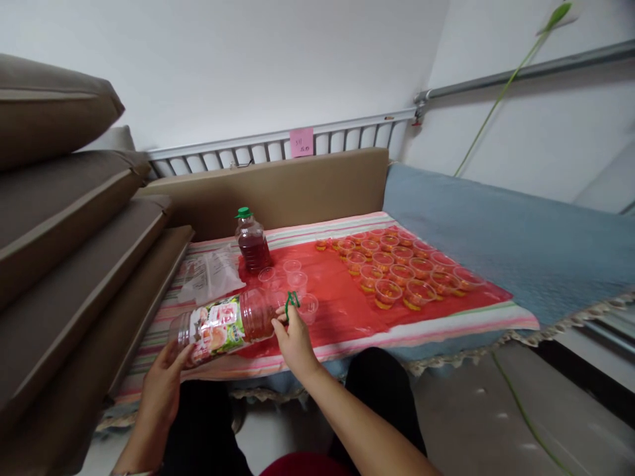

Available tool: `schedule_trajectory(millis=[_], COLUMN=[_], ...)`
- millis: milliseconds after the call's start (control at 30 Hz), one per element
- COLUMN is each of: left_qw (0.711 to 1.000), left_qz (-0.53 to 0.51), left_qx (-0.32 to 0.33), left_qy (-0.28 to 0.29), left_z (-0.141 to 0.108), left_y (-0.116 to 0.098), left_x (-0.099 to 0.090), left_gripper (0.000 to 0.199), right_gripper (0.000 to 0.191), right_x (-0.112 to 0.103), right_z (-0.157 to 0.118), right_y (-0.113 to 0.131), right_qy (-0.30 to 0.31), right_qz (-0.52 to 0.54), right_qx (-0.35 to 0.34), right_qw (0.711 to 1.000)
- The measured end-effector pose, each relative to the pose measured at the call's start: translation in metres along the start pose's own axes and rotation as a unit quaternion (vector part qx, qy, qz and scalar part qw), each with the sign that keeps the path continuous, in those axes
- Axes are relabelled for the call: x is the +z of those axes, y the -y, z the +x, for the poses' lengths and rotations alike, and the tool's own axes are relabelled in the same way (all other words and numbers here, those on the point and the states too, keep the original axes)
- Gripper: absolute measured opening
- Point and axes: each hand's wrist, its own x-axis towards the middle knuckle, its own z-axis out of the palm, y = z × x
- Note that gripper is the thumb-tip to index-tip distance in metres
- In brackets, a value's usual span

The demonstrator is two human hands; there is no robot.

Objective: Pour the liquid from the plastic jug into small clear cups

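A big clear plastic drink bottle (pixel 218 325) with a colourful fruit label lies tilted sideways across both my hands. Its base end rests in my left hand (pixel 166 370), whose thumb lies over the label's edge. At the neck end, my right hand (pixel 294 334) grips the bottle beside its green handle (pixel 292 304). Whether liquid is inside is hard to tell, as red shows through the plastic. Several clear plastic cups (pixel 296 281) stand just behind the neck. Further back is a second bottle (pixel 254 248), upright, green-capped and partly filled with dark red liquid.
To the right, rows of clear cups (pixel 388 291) with a little yellowish liquid cover a red plastic sheet (pixel 332 304). A crumpled clear bag (pixel 211 274) lies left. Brown cushions (pixel 74 264) are stacked at the left edge, and another cushion (pixel 278 188) leans against the radiator (pixel 198 162).
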Motion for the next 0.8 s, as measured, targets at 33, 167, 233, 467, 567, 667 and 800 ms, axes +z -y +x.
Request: schedule_trajectory(millis=[33, 167, 233, 467, 567, 667, 800], left_qw=[1.000, 1.000, 1.000, 0.999, 0.999, 0.998, 0.999], left_qz=[0.005, 0.011, 0.013, 0.023, 0.034, 0.043, 0.037], left_qx=[0.002, 0.013, 0.016, 0.024, 0.023, 0.025, 0.023], left_qy=[0.003, 0.016, 0.015, 0.005, -0.014, -0.027, -0.024], left_z=[0.001, 0.002, 0.003, 0.001, -0.002, -0.005, -0.006], left_y=[-0.001, -0.009, -0.013, -0.026, -0.034, -0.042, -0.050], left_x=[0.000, 0.003, 0.004, 0.009, 0.013, 0.018, 0.022], left_gripper=[0.061, 0.059, 0.060, 0.062, 0.064, 0.065, 0.066], right_gripper=[0.007, 0.007, 0.008, 0.009, 0.009, 0.008, 0.008], right_x=[0.000, 0.001, 0.001, -0.001, -0.002, -0.003, -0.003], right_z=[0.001, 0.004, 0.005, 0.007, 0.009, 0.010, 0.011], right_y=[0.000, -0.002, -0.002, -0.002, -0.001, 0.000, 0.001], right_qy=[-0.002, -0.007, -0.010, -0.013, -0.013, -0.012, -0.016], right_qz=[0.004, 0.013, 0.014, 0.018, 0.020, 0.025, 0.033], right_qx=[0.001, 0.009, 0.014, 0.026, 0.032, 0.039, 0.047], right_qw=[1.000, 1.000, 1.000, 0.999, 0.999, 0.999, 0.998])
